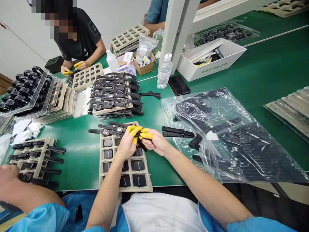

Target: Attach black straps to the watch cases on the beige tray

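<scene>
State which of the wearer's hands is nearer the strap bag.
Right. The right hand is to the left of the strap bag; the left hand is farther left, beyond the right hand.

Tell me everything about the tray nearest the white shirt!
The tray is beige, looks like moulded pulp or plastic, and is split into small compartments. Squarish dark pieces, some with pale printing, sit in many; black-strapped watches lie across its far end. It lies flat on the green table, at its near edge. The left forearm hides part of it.

Green table (79,154) carrying a beige tray (138,189), bottle (164,74), phone (179,85), clear bag (229,111) of straps (243,151)
</scene>
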The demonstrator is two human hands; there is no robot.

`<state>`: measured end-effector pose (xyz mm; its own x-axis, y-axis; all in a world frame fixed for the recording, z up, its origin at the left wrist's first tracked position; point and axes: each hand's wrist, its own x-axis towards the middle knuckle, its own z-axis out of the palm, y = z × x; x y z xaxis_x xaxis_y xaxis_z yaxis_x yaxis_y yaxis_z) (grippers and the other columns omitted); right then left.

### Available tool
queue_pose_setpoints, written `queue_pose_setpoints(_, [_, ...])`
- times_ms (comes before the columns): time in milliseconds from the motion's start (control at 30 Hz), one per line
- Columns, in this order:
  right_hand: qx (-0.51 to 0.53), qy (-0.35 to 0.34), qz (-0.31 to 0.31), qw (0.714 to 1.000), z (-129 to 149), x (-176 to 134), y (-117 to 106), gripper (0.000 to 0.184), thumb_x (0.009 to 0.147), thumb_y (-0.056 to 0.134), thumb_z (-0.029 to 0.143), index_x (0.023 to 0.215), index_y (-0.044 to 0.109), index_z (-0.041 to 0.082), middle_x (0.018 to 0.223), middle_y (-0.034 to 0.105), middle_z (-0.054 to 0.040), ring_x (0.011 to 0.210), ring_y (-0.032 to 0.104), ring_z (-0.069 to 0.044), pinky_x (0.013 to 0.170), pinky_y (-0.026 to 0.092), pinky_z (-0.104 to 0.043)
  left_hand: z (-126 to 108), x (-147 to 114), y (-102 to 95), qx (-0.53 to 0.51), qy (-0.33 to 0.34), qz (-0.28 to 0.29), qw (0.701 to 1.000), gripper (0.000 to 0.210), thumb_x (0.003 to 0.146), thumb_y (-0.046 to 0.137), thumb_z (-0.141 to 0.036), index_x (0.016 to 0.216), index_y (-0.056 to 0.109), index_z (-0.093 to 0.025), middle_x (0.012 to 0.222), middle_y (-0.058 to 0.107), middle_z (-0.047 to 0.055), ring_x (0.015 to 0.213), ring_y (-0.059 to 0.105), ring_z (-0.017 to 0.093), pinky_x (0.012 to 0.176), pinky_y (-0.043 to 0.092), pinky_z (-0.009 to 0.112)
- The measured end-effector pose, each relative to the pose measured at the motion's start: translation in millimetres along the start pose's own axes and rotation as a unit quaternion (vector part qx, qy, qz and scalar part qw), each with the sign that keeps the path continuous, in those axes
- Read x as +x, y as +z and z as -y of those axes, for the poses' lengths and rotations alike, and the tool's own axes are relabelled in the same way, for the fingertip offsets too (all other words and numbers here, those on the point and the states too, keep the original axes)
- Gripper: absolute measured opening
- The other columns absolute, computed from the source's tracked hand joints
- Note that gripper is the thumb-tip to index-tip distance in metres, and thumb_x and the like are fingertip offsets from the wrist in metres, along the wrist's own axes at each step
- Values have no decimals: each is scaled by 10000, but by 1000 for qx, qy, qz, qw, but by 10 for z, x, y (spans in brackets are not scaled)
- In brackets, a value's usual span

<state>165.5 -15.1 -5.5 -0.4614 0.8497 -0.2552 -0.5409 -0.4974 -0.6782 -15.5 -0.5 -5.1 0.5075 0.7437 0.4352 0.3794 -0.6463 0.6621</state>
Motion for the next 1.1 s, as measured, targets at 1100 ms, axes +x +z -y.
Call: queue_pose_setpoints(1100, [-56, 42, -16, 997, 34, -19, -6, 396, 733, 798, 465, 849, 508, 223, 498, 377, 114, 423, 200, -57, 409, 125, -187, 2, -6, -34, 13, -54, 53, 997, 354, 1062, 414, -237, 1344, 620, -182, 1256, 667, 132, 1211, 635, 222, 1081, 553, 405])
